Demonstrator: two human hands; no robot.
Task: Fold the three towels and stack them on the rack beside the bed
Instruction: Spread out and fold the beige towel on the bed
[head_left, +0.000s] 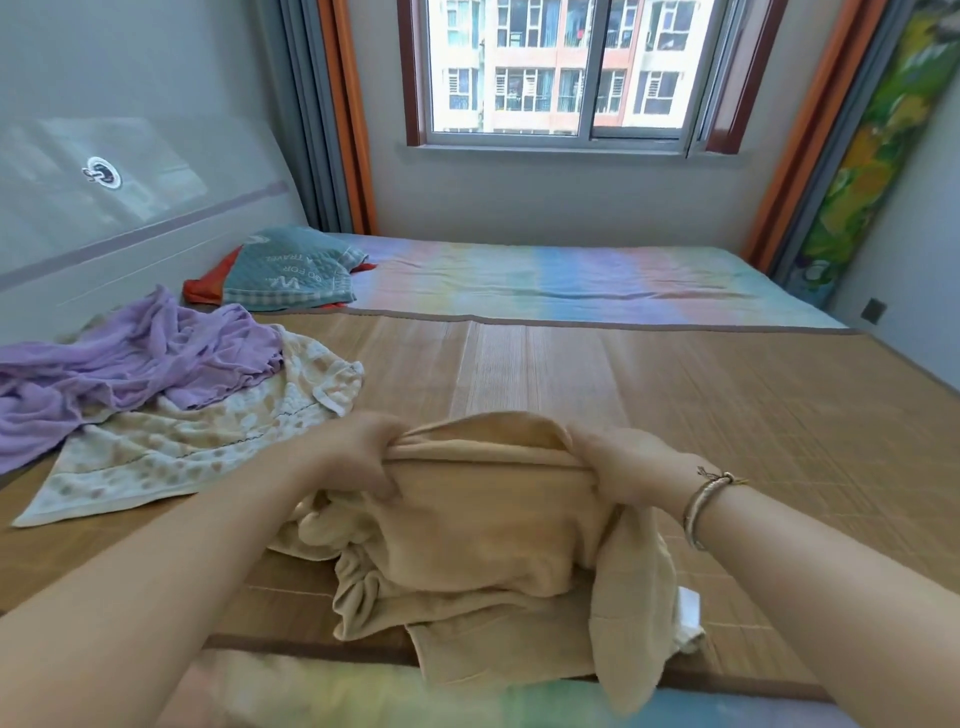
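Towels lie on the bed's woven mat. The left hand and the right hand are both closed around the upper edge of the tan towel, lifting it while its crumpled lower part rests on the mat near the bed's front edge. To the left, the purple towel lies bunched, partly on top of the cream patterned towel. A teal pillow sits by the headboard.
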